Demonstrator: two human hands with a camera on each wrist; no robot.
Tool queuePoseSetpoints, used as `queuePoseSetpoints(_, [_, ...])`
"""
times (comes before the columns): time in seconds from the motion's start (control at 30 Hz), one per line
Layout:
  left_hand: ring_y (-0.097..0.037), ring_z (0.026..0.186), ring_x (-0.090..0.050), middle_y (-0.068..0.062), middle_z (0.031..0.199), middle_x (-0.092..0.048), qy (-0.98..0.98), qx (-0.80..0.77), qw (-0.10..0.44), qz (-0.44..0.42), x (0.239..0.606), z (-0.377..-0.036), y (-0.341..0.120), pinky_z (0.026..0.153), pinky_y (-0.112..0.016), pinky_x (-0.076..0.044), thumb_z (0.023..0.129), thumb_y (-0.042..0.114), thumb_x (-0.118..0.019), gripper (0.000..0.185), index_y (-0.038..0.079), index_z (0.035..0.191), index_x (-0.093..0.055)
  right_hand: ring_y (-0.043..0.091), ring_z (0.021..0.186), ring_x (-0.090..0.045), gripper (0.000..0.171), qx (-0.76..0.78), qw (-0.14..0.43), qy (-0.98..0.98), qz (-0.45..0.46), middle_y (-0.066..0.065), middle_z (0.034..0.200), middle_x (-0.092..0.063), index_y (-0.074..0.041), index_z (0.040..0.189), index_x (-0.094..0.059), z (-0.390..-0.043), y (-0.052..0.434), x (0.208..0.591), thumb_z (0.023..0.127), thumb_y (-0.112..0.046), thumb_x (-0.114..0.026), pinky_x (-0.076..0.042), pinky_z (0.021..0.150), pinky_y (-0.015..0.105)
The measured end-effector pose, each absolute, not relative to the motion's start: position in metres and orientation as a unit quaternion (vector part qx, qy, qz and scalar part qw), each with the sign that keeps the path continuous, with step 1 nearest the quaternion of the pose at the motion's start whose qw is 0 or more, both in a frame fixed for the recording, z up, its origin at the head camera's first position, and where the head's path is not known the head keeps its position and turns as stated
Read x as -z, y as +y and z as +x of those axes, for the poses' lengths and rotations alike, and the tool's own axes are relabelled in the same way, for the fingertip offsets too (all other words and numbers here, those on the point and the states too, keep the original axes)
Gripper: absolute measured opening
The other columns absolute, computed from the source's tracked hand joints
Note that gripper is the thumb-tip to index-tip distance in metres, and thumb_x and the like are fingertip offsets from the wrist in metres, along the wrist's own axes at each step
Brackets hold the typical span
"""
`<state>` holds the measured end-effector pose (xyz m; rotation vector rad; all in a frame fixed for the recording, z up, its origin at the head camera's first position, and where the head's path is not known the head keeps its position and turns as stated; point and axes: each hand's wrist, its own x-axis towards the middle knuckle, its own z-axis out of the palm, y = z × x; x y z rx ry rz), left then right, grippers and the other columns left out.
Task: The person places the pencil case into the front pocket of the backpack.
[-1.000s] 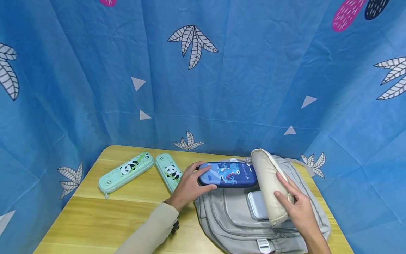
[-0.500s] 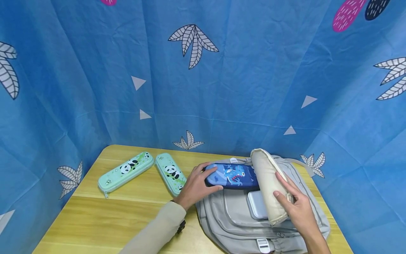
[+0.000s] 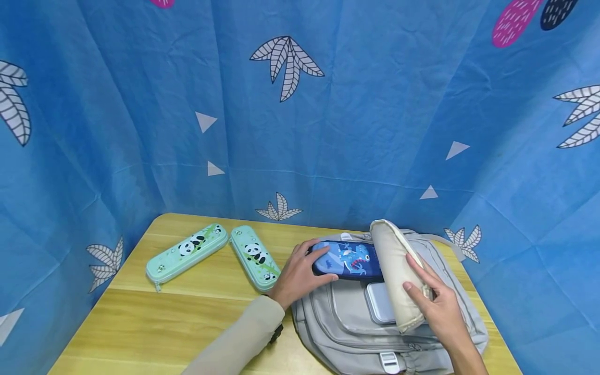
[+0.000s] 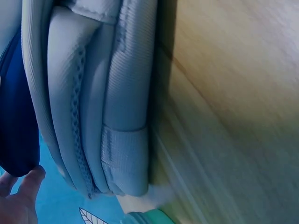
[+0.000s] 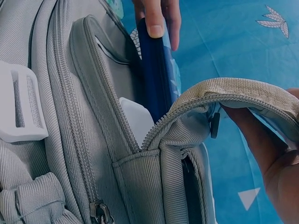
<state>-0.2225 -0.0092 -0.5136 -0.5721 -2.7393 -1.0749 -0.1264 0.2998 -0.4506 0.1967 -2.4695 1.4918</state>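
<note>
A dark blue dinosaur pencil case [image 3: 349, 259] lies across the grey backpack [image 3: 323, 317], its right end under the pulled-back cream pocket flap [image 3: 398, 276]. My left hand [image 3: 300, 271] grips the case's left end, thumb on the near side and fingers on top and behind. My right hand [image 3: 438, 299] holds the flap by its edge, thumb outside and some fingers hidden. In the right wrist view the blue case [image 5: 156, 70] points down into the unzipped pocket, beside a white object [image 5: 135, 116]. From above, that pale flat box [image 3: 380, 303] sits in the pocket, partly covered by the flap.
Two mint-green panda pencil cases, one slanting at the left [image 3: 186, 251] and one nearer the bag [image 3: 255, 258], lie on the wooden table [image 3: 154, 323]. A blue patterned curtain [image 3: 300, 130] closes off the back and sides. A white buckle [image 3: 389, 363] is at the bag's front.
My left hand has moved right, sliding the blue pencil case further under the flap. More of the nearer panda case now shows. The right hand has stayed nearly still on the flap.
</note>
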Motion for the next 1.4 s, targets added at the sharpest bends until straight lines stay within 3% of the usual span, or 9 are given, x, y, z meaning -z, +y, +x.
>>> queuePoseSetpoints(0.57, [-0.034, 0.153, -0.048, -0.005, 0.168, -0.048, -0.916, 0.335, 0.075, -0.209, 0.516, -0.226, 0.019, 0.122, -0.058, -0.047, 0.089, 0.065, -0.084, 0.079, 0.029, 0.155, -0.063, -0.016, 0.148, -0.034, 0.058, -0.521, 0.127, -0.841, 0.076, 0.021, 0.176, -0.034, -0.009, 0.161, -0.053, -0.127, 0.299, 0.453, 0.107, -0.010, -0.070, -0.035, 0.113, 0.002])
queuePoseSetpoints(0.87, [-0.030, 0.154, -0.047, -0.005, 0.169, -0.046, -0.915, 0.329, 0.085, -0.218, 0.519, -0.223, 0.029, 0.123, -0.053, -0.047, 0.092, 0.061, -0.083, 0.077, 0.025, 0.156, -0.062, -0.015, 0.149, -0.035, 0.057, -0.522, 0.127, -0.840, 0.074, 0.020, 0.177, -0.033, -0.008, 0.161, -0.053, -0.127, 0.298, 0.454, 0.106, -0.009, -0.070, -0.036, 0.114, 0.002])
queuePoseSetpoints(1.2, [-0.031, 0.156, -0.046, -0.005, 0.173, -0.041, -0.911, 0.351, 0.059, -0.210, 0.525, -0.225, 0.029, 0.126, -0.054, -0.044, 0.094, 0.057, -0.083, 0.077, 0.025, 0.159, -0.059, -0.017, 0.146, -0.035, 0.055, -0.498, 0.135, -0.854, 0.070, 0.000, 0.176, -0.038, -0.013, 0.160, -0.055, -0.128, 0.302, 0.453, 0.107, -0.011, -0.070, -0.035, 0.112, 0.001])
queuePoseSetpoints(1.33, [-0.031, 0.156, -0.046, -0.004, 0.173, -0.041, -0.910, 0.355, 0.054, -0.206, 0.526, -0.225, 0.030, 0.126, -0.055, -0.044, 0.094, 0.057, -0.083, 0.076, 0.025, 0.159, -0.059, -0.014, 0.146, -0.035, 0.054, -0.488, 0.134, -0.858, 0.088, 0.010, 0.174, -0.041, -0.012, 0.160, -0.056, -0.130, 0.305, 0.451, 0.107, -0.008, -0.068, -0.040, 0.108, 0.003])
queuePoseSetpoints(1.4, [-0.031, 0.157, -0.045, -0.004, 0.174, -0.041, -0.910, 0.356, 0.052, -0.205, 0.526, -0.225, 0.030, 0.126, -0.055, -0.044, 0.094, 0.057, -0.083, 0.076, 0.025, 0.159, -0.059, -0.005, 0.149, -0.037, 0.055, -0.479, 0.129, -0.863, 0.094, 0.017, 0.171, -0.042, -0.013, 0.160, -0.056, -0.131, 0.306, 0.448, 0.107, -0.006, -0.068, -0.042, 0.104, 0.003])
